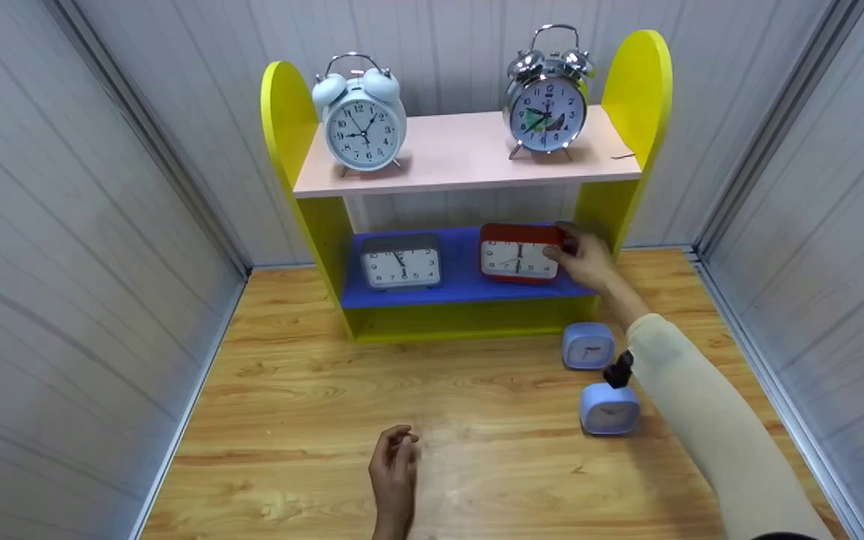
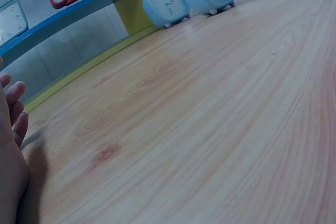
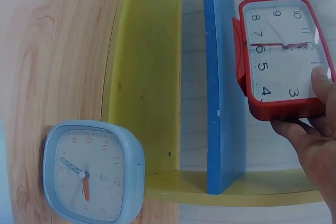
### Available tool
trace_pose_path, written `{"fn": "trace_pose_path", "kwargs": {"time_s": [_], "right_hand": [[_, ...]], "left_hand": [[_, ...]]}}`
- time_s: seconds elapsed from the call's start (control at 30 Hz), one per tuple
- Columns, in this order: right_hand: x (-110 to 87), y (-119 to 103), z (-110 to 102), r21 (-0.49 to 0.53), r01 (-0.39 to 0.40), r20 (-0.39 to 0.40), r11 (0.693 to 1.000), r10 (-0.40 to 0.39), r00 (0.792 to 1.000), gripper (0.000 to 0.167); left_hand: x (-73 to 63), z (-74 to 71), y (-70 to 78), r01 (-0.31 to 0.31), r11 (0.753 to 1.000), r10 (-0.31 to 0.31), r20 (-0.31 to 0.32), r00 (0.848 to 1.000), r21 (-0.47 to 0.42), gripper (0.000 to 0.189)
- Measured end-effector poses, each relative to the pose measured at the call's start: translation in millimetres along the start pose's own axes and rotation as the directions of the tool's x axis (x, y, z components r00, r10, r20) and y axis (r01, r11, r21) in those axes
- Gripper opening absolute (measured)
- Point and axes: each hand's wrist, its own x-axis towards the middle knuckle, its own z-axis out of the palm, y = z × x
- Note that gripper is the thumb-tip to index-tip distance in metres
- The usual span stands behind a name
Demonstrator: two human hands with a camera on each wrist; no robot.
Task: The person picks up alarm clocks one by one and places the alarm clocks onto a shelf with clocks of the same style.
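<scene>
On the blue lower shelf (image 1: 462,259) of a small rack, my right hand (image 1: 588,259) grips the right end of a red rectangular alarm clock (image 1: 520,252). The right wrist view has the thumb lying over the front edge of the red clock (image 3: 286,56), the fingers behind and beneath it. A grey rectangular clock (image 1: 402,262) stands to its left on the same shelf. Low over the wooden surface, my left hand (image 1: 394,469) holds nothing, its fingers loosely bent; part of that hand (image 2: 13,145) shows at the left wrist view's edge.
A white twin-bell clock (image 1: 363,124) and a silver twin-bell clock (image 1: 548,105) stand on the pink upper shelf (image 1: 462,146). Two light-blue clocks, one nearer the rack (image 1: 588,346) and one farther forward (image 1: 610,409), sit below my right forearm. Yellow side panels (image 1: 638,90) bound the rack.
</scene>
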Motion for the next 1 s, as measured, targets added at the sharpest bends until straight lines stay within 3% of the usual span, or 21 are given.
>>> {"fn": "trace_pose_path", "kwargs": {"time_s": [0.33,0.63,0.8,1.0], "right_hand": [[9.2,7.4,3.5,0.05,-0.016,0.047,0.999,0.014,0.999,0.048],[14.7,13.4,2.0,0.034,-0.048,0.072,0.998,0.046,0.996,0.058],[14.3,12.5,0.0,0.018,-0.079,0.063,0.997,0.077,0.995,0.058],[12.0,13.2,4.0,0.053,-0.031,0.01,0.998,0.031,0.999,0.059]], "left_hand": [[-0.4,-1.9,0.5,0.034,0.999,-0.034,0.0,0.999,0.007,0.024],[-0.6,0.2,0.3,0.031,0.999,-0.031,0.0,1.0,0.013,0.023],[-0.7,1.2,1.1,0.031,0.999,-0.031,0.008,0.999,0.021,0.022],[0.0,0.6,1.7,0.04,0.999,-0.041,0.028,0.999,0.028,0.025]]}}
